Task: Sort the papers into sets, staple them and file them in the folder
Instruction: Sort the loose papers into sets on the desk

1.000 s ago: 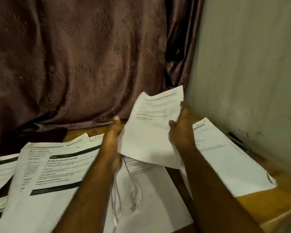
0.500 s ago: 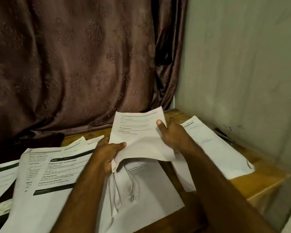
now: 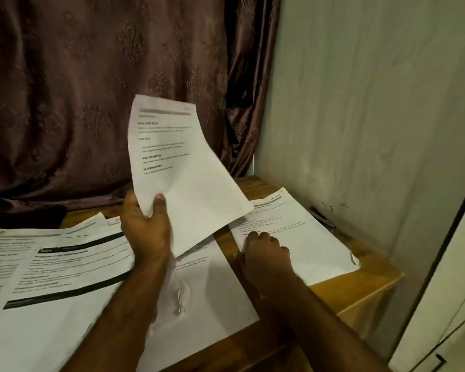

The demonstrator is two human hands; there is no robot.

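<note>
Left hand [image 3: 145,226] pinches a printed sheet [image 3: 177,173], raised above the wooden table [image 3: 360,288]. Right hand [image 3: 266,251] rests with fingers curled loosely on the paper stack [image 3: 306,237] at the table's right end, holding nothing.

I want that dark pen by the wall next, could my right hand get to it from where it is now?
Probably yes. The right hand rests on the sheet beside the wall, and the pen lies just beyond that sheet's far edge, with nothing between them.
</note>
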